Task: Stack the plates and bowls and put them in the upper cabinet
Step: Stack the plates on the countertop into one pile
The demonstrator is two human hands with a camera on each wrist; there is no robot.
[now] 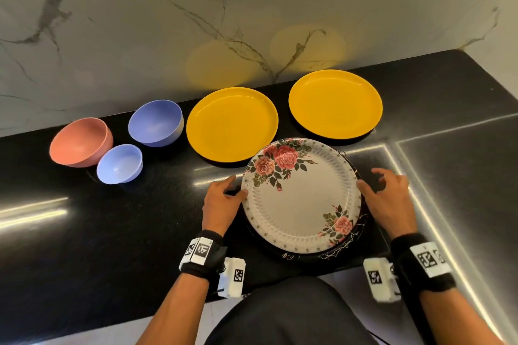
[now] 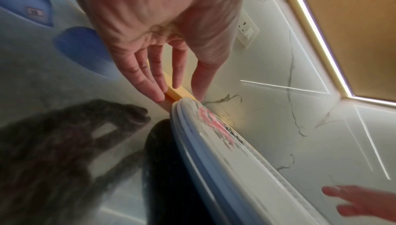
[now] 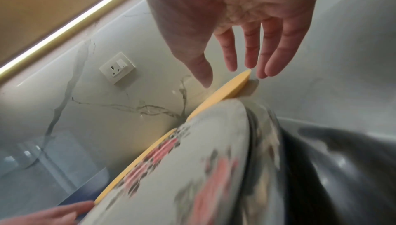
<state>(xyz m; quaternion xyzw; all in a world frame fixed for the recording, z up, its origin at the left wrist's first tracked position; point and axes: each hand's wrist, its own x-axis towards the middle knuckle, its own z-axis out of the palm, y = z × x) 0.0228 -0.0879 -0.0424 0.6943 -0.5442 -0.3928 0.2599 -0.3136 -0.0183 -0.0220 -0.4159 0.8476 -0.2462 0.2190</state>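
Fingers point(image 1: 364, 186) of both hands, loosely spread (gripping nothing), flank the floral plate point(image 1: 301, 204).

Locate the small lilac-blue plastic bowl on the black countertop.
In the head view, the small lilac-blue plastic bowl sits at the left, just in front of the pink bowl and the larger blue bowl, left of both hands.
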